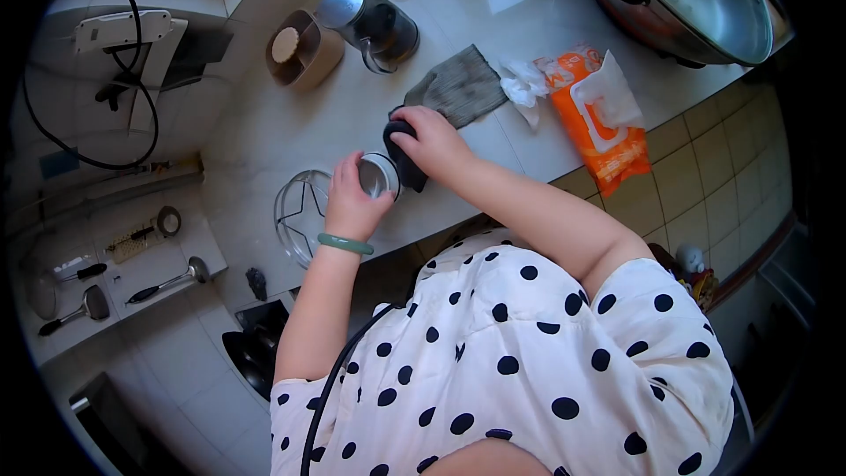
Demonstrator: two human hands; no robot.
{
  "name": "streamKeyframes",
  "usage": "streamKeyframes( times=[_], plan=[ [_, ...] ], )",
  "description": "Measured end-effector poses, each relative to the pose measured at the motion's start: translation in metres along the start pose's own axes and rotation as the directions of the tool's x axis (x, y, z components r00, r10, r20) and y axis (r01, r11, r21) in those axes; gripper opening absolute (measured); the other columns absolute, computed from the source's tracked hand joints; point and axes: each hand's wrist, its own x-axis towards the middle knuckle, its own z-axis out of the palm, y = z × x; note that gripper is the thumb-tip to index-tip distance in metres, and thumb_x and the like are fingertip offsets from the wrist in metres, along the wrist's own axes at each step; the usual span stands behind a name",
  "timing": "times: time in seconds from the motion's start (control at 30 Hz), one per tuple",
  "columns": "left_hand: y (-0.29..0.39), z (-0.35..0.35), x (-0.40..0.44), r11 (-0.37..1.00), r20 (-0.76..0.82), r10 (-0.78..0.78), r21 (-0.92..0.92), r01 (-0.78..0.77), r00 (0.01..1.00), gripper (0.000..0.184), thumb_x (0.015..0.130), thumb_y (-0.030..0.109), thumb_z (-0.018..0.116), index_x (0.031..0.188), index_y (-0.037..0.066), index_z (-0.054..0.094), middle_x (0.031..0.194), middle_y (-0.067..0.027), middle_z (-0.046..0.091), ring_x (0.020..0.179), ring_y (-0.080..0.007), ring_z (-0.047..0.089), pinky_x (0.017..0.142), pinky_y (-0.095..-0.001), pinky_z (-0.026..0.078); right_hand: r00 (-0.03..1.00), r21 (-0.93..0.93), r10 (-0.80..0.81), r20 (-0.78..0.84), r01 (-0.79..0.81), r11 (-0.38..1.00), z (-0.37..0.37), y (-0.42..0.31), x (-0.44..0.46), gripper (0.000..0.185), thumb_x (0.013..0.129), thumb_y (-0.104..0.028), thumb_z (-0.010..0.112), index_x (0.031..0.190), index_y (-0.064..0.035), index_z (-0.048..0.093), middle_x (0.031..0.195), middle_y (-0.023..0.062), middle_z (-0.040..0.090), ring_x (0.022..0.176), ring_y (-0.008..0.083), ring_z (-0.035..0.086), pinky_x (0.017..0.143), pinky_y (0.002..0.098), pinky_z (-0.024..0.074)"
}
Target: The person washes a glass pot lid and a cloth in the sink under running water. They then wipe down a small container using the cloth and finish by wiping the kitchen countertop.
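Observation:
My left hand, with a green bangle on its wrist, curls its fingers and thumb around a small clear round container with a pale rim. Just to the right, my right hand grips a dark cloth, which bunches up at the fingertips and hangs beside the container. Whether the cloth touches the container I cannot tell. A grey-green cloth lies on the counter beyond my right hand. Left of my left hand is a round wire rack.
Farther back stand a metal oil pot and a brown divided holder. An orange wipes pack overhangs the counter's front edge beside crumpled white tissue. A large lidded pan sits at right. Ladles hang at left.

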Motion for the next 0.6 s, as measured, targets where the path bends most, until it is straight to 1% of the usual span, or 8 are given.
streamKeyframes(
  times=[0.03, 0.1, 0.13, 0.33, 0.43, 0.47, 0.53, 0.6],
  plan=[
    [0.002, 0.001, -0.002, 1.0, -0.003, 0.01, -0.005, -0.01, 1.0, 0.073, 0.058, 0.017, 0.07, 0.121, 0.001, 0.038, 0.115, -0.0183, 0.046, 0.109, -0.0327, 0.044, 0.094, -0.0371, 0.036, 1.0, 0.009, -0.009, -0.01, 0.009, 1.0, 0.015, 0.003, 0.007, 0.024, 0.077, -0.017, 0.056, 0.096, -0.003, 0.058, 0.098, 0.0165, 0.058, 0.095, 0.0346, 0.052, 0.08, 0.0417, 0.041],
    [0.008, 0.002, -0.004, 0.999, -0.01, 0.031, -0.02, -0.031, 0.999, 0.074, 0.059, 0.016, 0.068, 0.124, 0.002, 0.035, 0.116, -0.0191, 0.046, 0.109, -0.0353, 0.043, 0.094, -0.0394, 0.035, 0.972, 0.045, 0.045, 0.229, -0.057, 0.997, 0.045, 0.02, 0.013, 0.025, 0.078, -0.017, 0.054, 0.098, -0.0017, 0.058, 0.098, 0.0175, 0.058, 0.094, 0.0352, 0.053, 0.082, 0.0413, 0.0416],
    [0.005, 0.004, -0.004, 1.0, 0.01, 0.013, -0.011, -0.013, 1.0, 0.082, 0.059, 0.018, 0.071, 0.128, 0.001, 0.03, 0.118, -0.0198, 0.045, 0.109, -0.0343, 0.044, 0.093, -0.0375, 0.037, 0.918, -0.066, 0.111, 0.381, -0.093, 0.993, 0.039, 0.008, 0.013, 0.025, 0.079, -0.014, 0.052, 0.099, -0.0007, 0.058, 0.098, 0.0185, 0.058, 0.094, 0.0354, 0.053, 0.083, 0.0403, 0.0423],
    [0.003, 0.01, -0.006, 1.0, -0.044, 0.015, -0.001, -0.015, 0.999, 0.082, 0.06, 0.018, 0.07, 0.129, 0.0, 0.029, 0.12, -0.0214, 0.044, 0.11, -0.0349, 0.044, 0.093, -0.0381, 0.037, 0.986, -0.077, -0.161, -0.036, 0.158, 0.984, 0.03, 0.0, -0.075, 0.032, 0.077, -0.003, 0.051, 0.109, -0.0011, 0.052, 0.113, 0.0174, 0.052, 0.106, 0.0356, 0.047, 0.092, 0.0406, 0.0377],
    [0.0, 0.008, -0.006, 0.998, -0.044, 0.059, 0.021, -0.058, 0.997, 0.083, 0.06, 0.018, 0.07, 0.13, 0.0, 0.028, 0.12, -0.0214, 0.044, 0.11, -0.0354, 0.043, 0.093, -0.0383, 0.037, 0.982, -0.027, -0.186, 0.029, 0.187, 0.982, 0.032, 0.008, -0.068, 0.038, 0.075, 0.0, 0.052, 0.113, -0.0003, 0.047, 0.12, 0.0168, 0.047, 0.11, 0.0363, 0.043, 0.095, 0.0413, 0.0346],
    [-0.001, 0.007, -0.007, 0.998, -0.033, 0.052, 0.023, -0.051, 0.998, 0.083, 0.06, 0.018, 0.069, 0.13, 0.0, 0.028, 0.12, -0.0212, 0.044, 0.11, -0.0355, 0.043, 0.093, -0.0383, 0.037, 0.981, -0.023, -0.192, 0.014, 0.192, 0.981, 0.036, 0.012, -0.054, 0.035, 0.077, -0.003, 0.051, 0.112, -0.0028, 0.052, 0.114, 0.0158, 0.053, 0.105, 0.034, 0.048, 0.092, 0.0388, 0.0377],
    [-0.001, 0.004, -0.006, 0.999, -0.015, 0.042, 0.03, -0.042, 0.999, 0.083, 0.061, 0.018, 0.069, 0.13, 0.0, 0.028, 0.12, -0.0208, 0.044, 0.111, -0.0357, 0.043, 0.094, -0.0381, 0.036, 0.953, -0.006, -0.001, 0.302, 0.003, 1.0, 0.038, 0.014, -0.013, 0.031, 0.077, -0.007, 0.051, 0.108, -0.0048, 0.056, 0.107, 0.0143, 0.057, 0.1, 0.0325, 0.052, 0.089, 0.0375, 0.0402],
    [0.007, -0.003, -0.005, 1.0, 0.033, 0.0, 0.013, 0.0, 0.999, 0.083, 0.061, 0.018, 0.069, 0.13, 0.0, 0.027, 0.12, -0.0209, 0.044, 0.11, -0.0357, 0.043, 0.093, -0.0381, 0.036, 0.819, -0.05, 0.138, 0.557, -0.132, 0.99, 0.039, 0.008, 0.031, 0.029, 0.078, -0.013, 0.051, 0.104, -0.0057, 0.059, 0.102, 0.0129, 0.06, 0.096, 0.0309, 0.054, 0.085, 0.0346, 0.0423]
  ],
)
